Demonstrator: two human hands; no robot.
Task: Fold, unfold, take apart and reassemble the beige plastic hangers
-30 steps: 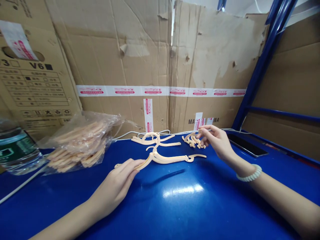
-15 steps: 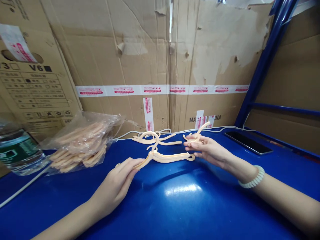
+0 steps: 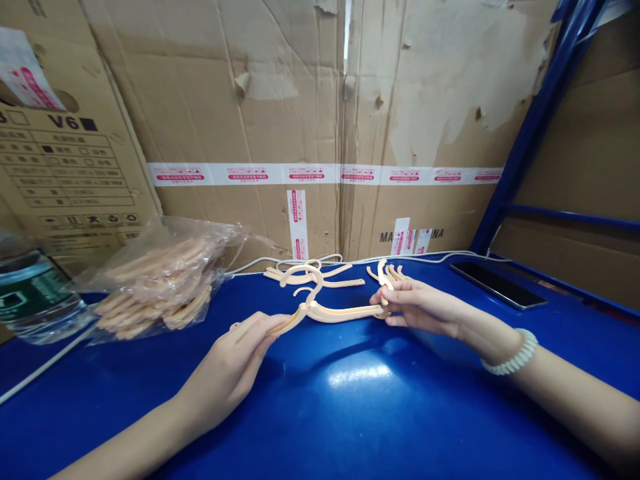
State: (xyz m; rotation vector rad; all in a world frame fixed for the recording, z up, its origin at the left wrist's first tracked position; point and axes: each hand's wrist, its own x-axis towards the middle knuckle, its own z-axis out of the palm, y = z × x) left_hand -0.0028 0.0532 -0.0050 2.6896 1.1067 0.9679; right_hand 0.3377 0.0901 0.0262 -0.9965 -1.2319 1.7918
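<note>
My left hand grips the left arm of a peach plastic clothes hanger, which I hold just above the blue table, its hooks upward. At the hanger's right end my right hand pinches a small curved peach plastic piece. That piece is upright and meets or overlaps the hanger's tip; I cannot tell whether they are joined. Behind the held hanger, loose hanger parts lie on the table. Several curved pieces rest just beyond my right fingers.
A clear plastic bag full of peach hanger parts is at the left, beside a water bottle. A phone lies at the right. Cardboard boxes stand along the back, with a white cable before them. A blue metal post rises at the right.
My right hand has brought the curved piece left and down to the hanger's right end, turning it more upright. My left hand still holds the hanger in nearly the same spot.
</note>
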